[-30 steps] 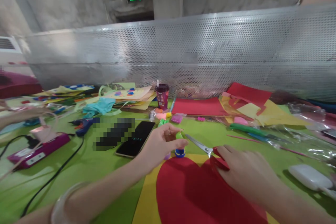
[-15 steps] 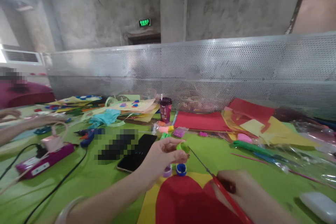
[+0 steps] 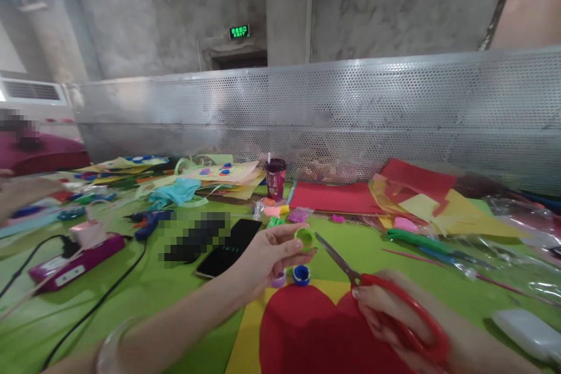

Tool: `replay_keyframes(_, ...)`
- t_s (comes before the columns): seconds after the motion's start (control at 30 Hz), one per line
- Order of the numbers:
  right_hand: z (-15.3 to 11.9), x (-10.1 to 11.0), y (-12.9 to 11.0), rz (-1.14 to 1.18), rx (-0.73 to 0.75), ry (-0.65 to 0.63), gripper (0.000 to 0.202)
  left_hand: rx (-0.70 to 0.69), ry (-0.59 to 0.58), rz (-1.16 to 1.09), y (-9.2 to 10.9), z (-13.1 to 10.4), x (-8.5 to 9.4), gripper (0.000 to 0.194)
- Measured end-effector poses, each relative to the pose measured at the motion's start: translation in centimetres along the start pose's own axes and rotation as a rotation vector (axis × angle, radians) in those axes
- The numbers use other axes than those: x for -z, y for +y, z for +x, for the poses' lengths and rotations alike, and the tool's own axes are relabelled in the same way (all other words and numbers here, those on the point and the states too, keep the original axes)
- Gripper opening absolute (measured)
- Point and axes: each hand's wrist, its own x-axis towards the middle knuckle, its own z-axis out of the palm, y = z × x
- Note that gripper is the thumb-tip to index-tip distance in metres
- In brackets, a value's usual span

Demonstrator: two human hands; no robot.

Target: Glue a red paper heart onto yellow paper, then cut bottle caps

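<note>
My left hand (image 3: 275, 254) pinches a small lime-green ring-shaped cap (image 3: 305, 238) between thumb and fingers, above the table. In my right hand (image 3: 394, 310) are red-handled scissors (image 3: 407, 304), blades together, their tip close to the cap's right side. Below the left hand stand a blue cap (image 3: 301, 275) and a light purple cap (image 3: 279, 279), the latter partly covered by my fingers. In front of me lies a red paper heart (image 3: 307, 333) on a yellow sheet (image 3: 245, 327); my right hand hides part of it.
A phone (image 3: 228, 248), a glue gun (image 3: 151, 225) and a purple power strip (image 3: 79, 263) with cables lie left. Behind stand a drink cup (image 3: 276, 180) and red paper (image 3: 335, 197). Green scissors (image 3: 421, 242) and a white case (image 3: 526, 330) are right. Another person's arm (image 3: 26, 198) reaches in at far left.
The scissors have turned in my right hand, so their blades and handle loops now show broadside. My left hand keeps the green cap, its opening facing me more. The other person's arm has drawn back left.
</note>
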Motion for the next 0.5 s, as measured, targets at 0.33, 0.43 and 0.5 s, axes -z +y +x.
replay_keyframes(0.33, 0.7, 1.1, -0.2, -0.127, 0.005, 0.038, 0.039, -0.016, -0.096, 0.007, -0.2, 0.0, 0.3, 0.045)
replay_keyframes(0.43, 0.9, 1.2, -0.6, -0.327, 0.099, 0.069, 0.038, -0.019, -0.089, 0.024, -0.3, 0.0, 0.5, 0.042)
replay_keyframes(0.5, 0.9, 1.2, -0.8, -0.536, 0.232, 0.134, 0.036, -0.009, -0.084, 0.046, -0.2, -0.1, 0.5, 0.042)
